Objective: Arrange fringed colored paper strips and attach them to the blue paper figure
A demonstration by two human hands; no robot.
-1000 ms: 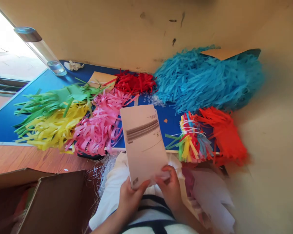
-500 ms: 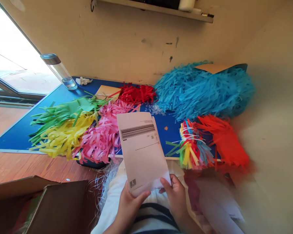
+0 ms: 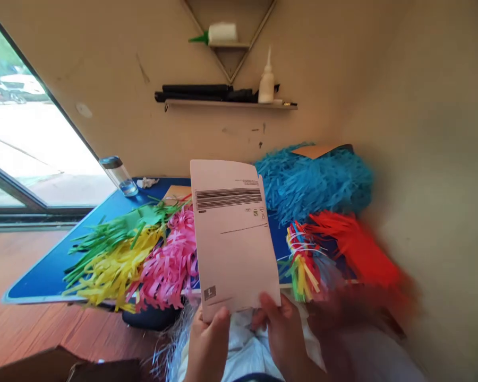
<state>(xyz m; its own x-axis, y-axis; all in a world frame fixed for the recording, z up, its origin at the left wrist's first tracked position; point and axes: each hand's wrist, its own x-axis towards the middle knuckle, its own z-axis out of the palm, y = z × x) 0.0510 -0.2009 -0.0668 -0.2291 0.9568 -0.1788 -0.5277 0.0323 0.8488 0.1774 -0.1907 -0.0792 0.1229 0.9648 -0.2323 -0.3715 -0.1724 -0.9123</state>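
A stack of white printed paper [image 3: 239, 254] with a dark barcode-like band stands tilted up before me. At its lower left corner, my left hand [image 3: 209, 339] is closed on it, thumb on the front. My right hand [image 3: 281, 323] pinches the lower right corner the same way. Behind the paper lie pink paper strips [image 3: 169, 260], yellow strips [image 3: 119, 260] and green strips [image 3: 123, 225]. To the right is a tied bundle of multicoloured strips [image 3: 302, 260], beside red fringed paper [image 3: 354, 249]. A big heap of blue strips [image 3: 314, 183] rests at the back.
The blue table [image 3: 35, 276] stands against the wall, with a glass bottle [image 3: 121, 178] and crumpled tissue [image 3: 146, 183] at its far left. Above, a wall shelf [image 3: 231, 105] carries a white squeeze bottle [image 3: 266, 82]. A cardboard box [image 3: 35, 366] sits at lower left.
My view has tilted upward, bringing more of the wall shelf in. The paper is raised somewhat and more upright, still in both hands.
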